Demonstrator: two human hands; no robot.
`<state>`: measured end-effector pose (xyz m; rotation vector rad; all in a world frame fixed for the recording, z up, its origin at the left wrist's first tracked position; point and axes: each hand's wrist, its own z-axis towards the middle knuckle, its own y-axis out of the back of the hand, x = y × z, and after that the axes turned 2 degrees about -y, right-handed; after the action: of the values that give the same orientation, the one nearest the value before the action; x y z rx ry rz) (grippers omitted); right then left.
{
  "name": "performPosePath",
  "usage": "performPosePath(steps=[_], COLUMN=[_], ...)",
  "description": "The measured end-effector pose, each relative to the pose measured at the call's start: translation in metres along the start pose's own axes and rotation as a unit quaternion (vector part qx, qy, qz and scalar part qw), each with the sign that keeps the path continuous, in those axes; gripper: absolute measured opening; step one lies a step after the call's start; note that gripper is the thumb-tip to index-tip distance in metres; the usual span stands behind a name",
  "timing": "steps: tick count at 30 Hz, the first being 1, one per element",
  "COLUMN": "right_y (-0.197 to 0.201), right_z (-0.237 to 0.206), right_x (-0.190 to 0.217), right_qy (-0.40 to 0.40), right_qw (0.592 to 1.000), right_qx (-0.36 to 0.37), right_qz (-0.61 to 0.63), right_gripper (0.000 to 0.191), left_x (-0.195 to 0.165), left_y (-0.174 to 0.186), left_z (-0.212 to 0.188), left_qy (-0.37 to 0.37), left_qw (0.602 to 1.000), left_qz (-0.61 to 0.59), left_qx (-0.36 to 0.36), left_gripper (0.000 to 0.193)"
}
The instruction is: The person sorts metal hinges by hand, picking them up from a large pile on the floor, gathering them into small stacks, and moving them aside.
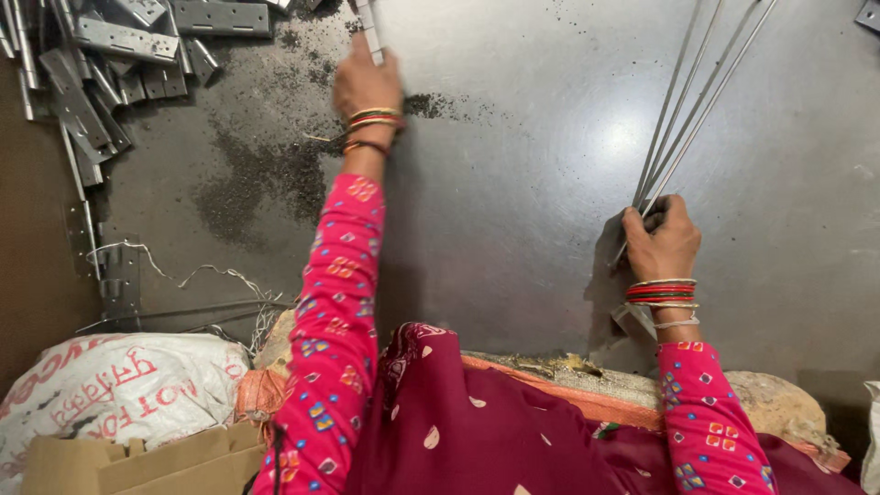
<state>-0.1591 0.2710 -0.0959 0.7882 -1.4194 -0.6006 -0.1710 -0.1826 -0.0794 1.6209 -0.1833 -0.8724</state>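
Thin metal rods (pixel 683 119), a small bundle of them, are gripped at their lower ends by the right hand (pixel 662 240), whose fingers (pixel 634 229) curl closed around them; the rods fan upward and to the right across the dark metal surface (pixel 513 211) towards the top edge of the view. The left hand (pixel 365 82) reaches far forward, its fingers closed on a narrow grey metal strip (pixel 369 32) that runs up out of the picture. Both wrists wear red, gold and white bangles, and both arms are in bright pink sleeves with small coloured squares. Near the left hand, dark powdery grit (pixel 252 179) is smeared over the surface. At the upper left lies a heap of flat grey metal hinges (pixel 101 64), well apart from the rods. Lower left, a loose tangle of pale wire (pixel 215 275) lies near the surface edge, beside a white printed sack (pixel 110 385) and a piece of brown cardboard (pixel 147 463). The person's maroon garment fills the bottom centre.
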Motion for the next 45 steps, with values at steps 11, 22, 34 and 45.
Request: performPosePath(steps=[11, 22, 34, 45], right_y=[-0.005, -0.004, -0.013, -0.015], right_z=[0.006, 0.002, 0.01, 0.005], right_x=[-0.011, -0.011, -0.014, -0.003], right_qy=[0.034, 0.037, 0.026, 0.007], right_qw=[0.999, 0.999, 0.996, 0.994], right_qx=[-0.02, -0.004, -0.012, -0.003], right_qz=[-0.033, -0.028, -0.079, -0.105], right_gripper=[0.033, 0.035, 0.036, 0.04], left_x=[0.159, -0.01, 0.206, 0.174], left_y=[0.079, -0.035, 0.128, 0.087], left_z=[-0.068, -0.111, -0.111, -0.122], left_qy=[0.0, -0.215, -0.009, -0.129], left_qw=[0.983, 0.975, 0.993, 0.983], left_qz=[-0.058, -0.047, 0.068, 0.115], left_qx=[-0.172, 0.004, -0.101, -0.067], left_gripper=[0.029, 0.023, 0.028, 0.029])
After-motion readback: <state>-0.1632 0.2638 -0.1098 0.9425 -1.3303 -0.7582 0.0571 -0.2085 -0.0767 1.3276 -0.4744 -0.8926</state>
